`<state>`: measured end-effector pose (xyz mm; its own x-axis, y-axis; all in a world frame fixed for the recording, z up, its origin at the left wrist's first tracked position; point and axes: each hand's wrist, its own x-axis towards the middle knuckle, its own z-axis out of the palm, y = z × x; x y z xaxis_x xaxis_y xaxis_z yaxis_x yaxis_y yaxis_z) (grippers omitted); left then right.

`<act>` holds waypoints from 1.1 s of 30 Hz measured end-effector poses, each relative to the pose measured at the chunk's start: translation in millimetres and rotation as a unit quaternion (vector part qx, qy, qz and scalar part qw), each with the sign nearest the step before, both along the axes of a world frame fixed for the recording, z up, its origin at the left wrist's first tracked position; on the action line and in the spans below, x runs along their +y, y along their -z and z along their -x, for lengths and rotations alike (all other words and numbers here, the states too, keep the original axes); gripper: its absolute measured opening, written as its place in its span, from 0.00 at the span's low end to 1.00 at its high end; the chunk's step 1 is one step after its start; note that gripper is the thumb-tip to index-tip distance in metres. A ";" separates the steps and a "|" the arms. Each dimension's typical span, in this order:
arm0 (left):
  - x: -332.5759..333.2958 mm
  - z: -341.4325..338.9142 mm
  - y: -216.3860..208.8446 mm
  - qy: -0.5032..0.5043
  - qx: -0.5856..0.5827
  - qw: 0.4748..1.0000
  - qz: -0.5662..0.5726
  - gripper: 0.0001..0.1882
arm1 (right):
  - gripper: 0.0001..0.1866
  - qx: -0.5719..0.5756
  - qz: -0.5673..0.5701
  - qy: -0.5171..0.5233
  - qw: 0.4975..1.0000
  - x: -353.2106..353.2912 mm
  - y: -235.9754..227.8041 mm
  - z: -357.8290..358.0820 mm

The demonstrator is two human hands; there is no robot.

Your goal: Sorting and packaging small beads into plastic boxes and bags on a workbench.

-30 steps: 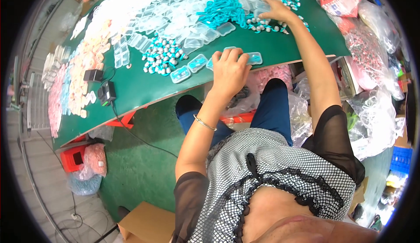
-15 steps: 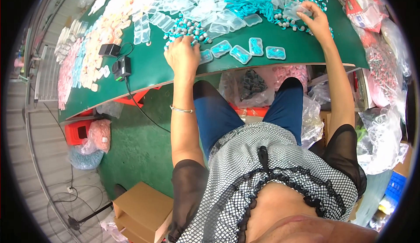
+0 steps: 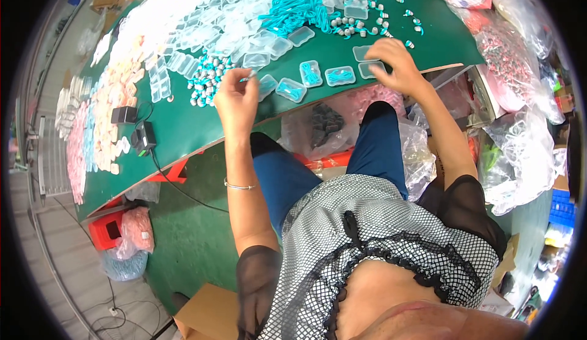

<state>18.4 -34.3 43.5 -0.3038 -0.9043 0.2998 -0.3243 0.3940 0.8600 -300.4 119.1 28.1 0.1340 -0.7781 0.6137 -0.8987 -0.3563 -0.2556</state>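
My left hand (image 3: 237,98) is raised at the table's front edge, thumb and fingers pinched on a small grey-and-teal piece (image 3: 251,75), partly hidden. Beside it lies a heap of similar grey-and-teal pieces (image 3: 208,77). My right hand (image 3: 397,65) is over an opened transparent plastic case (image 3: 369,70), its thumb and fingers apart at the case's edge; whether they touch it is hard to see. Between my hands, several closed cases with teal cord inside, one of them a transparent case (image 3: 340,76), lie along the front edge.
Behind are a teal cord pile (image 3: 296,10), many empty transparent cases (image 3: 208,22) and more grey-and-teal pieces (image 3: 361,28). On the left are peach pieces (image 3: 122,83), pink strips (image 3: 76,162) and a black device (image 3: 143,137) with a cable. Plastic bags (image 3: 520,150) stand at right.
My right hand has come from the back right pile to the front edge, and an opened case now lies there. My left hand has lifted from the heap with a small piece. The view has shifted.
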 end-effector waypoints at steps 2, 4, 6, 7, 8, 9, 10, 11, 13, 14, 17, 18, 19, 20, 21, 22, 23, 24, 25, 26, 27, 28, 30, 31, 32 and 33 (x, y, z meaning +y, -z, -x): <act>10.5 16.5 6.6 0.098 0.161 0.980 -0.061 0.06 | 0.08 -0.030 -0.009 0.064 0.997 -19.9 5.1 11.7; 24.0 34.4 7.5 0.147 0.214 0.956 -0.135 0.07 | 0.07 -0.064 -0.049 0.157 0.984 -41.7 12.7 23.2; 34.7 56.6 10.1 0.191 0.258 0.927 -0.196 0.07 | 0.07 -0.046 -0.060 0.191 0.979 -52.1 20.5 30.0; 38.5 63.6 12.1 0.204 0.276 0.914 -0.216 0.08 | 0.07 -0.030 -0.072 0.214 0.974 -58.6 23.2 27.7; 41.7 72.0 13.1 0.209 0.282 0.907 -0.233 0.08 | 0.07 -0.031 -0.072 0.213 0.974 -60.4 18.7 22.3; 43.9 79.2 15.0 0.218 0.289 0.902 -0.235 0.08 | 0.08 -0.001 -0.093 0.229 0.969 -61.3 13.5 17.3; 46.8 87.3 14.7 0.220 0.275 0.903 -0.245 0.08 | 0.09 0.030 -0.115 0.248 0.962 -59.9 10.7 15.7; 49.6 94.8 13.4 0.222 0.261 0.904 -0.256 0.08 | 0.09 0.029 -0.116 0.249 0.961 -59.6 12.9 16.8; 55.5 110.9 12.9 0.225 0.300 0.889 -0.261 0.07 | 0.10 0.035 -0.055 0.240 0.969 -58.3 15.1 17.8; 57.1 116.9 12.0 0.227 0.339 0.874 -0.265 0.07 | 0.10 0.035 -0.055 0.241 0.968 -57.1 13.6 16.9; 57.7 128.2 8.5 0.218 0.319 0.867 -0.313 0.08 | 0.10 0.029 -0.085 0.249 0.964 -58.0 9.9 11.0; 59.1 131.5 9.6 0.221 0.317 0.867 -0.314 0.08 | 0.10 0.009 -0.090 0.245 0.965 -59.1 9.8 11.6; 59.7 134.4 10.9 0.224 0.320 0.864 -0.318 0.08 | 0.10 -0.011 -0.094 0.242 0.966 -60.7 9.6 14.1; 60.0 136.9 12.2 0.226 0.322 0.861 -0.322 0.09 | 0.11 -0.036 -0.078 0.231 0.969 -61.7 11.0 18.6; 59.7 139.1 13.4 0.230 0.320 0.861 -0.322 0.09 | 0.11 -0.038 -0.077 0.234 0.968 -58.0 12.5 22.0; 59.7 138.9 13.7 0.235 0.307 0.871 -0.303 0.08 | 0.12 -0.129 -0.084 0.214 0.965 -53.3 9.0 18.9; 60.0 139.0 14.3 0.240 0.294 0.880 -0.284 0.07 | 0.13 -0.218 -0.090 0.193 0.952 -47.9 5.9 15.9; 60.9 140.1 14.9 0.240 0.293 0.880 -0.285 0.07 | 0.13 -0.219 -0.091 0.193 0.952 -42.0 3.9 13.7; 63.7 142.4 10.3 0.226 0.278 0.890 -0.281 0.07 | 0.13 -0.261 -0.091 0.167 0.946 -34.3 1.6 12.4; 65.9 144.6 8.4 0.212 0.263 0.900 -0.277 0.07 | 0.13 -0.302 -0.091 0.140 0.939 -27.1 0.3 11.1; 66.6 146.9 9.6 0.214 0.262 0.899 -0.279 0.07 | 0.13 -0.303 -0.091 0.142 0.938 -21.0 0.2 10.1; 67.1 149.3 10.7 0.209 0.208 0.934 -0.203 0.06 | 0.13 -0.308 -0.096 0.133 0.937 -14.4 -0.4 8.3; 66.6 156.8 21.3 0.188 0.145 0.968 -0.084 0.06 | 0.12 -0.317 -0.131 0.137 0.929 -0.8 -2.8 -0.2; 67.8 158.5 21.5 0.191 0.145 0.967 -0.086 0.06 | 0.12 -0.318 -0.132 0.141 0.928 3.8 1.1 -0.6; 68.6 159.6 21.6 0.190 0.065 0.979 -0.025 0.06 | 0.11 -0.281 -0.105 0.145 0.943 7.7 7.6 -0.4; 69.6 160.7 21.6 0.187 -0.015 0.981 0.037 0.06 | 0.10 -0.244 -0.079 0.147 0.955 11.3 11.3 -0.8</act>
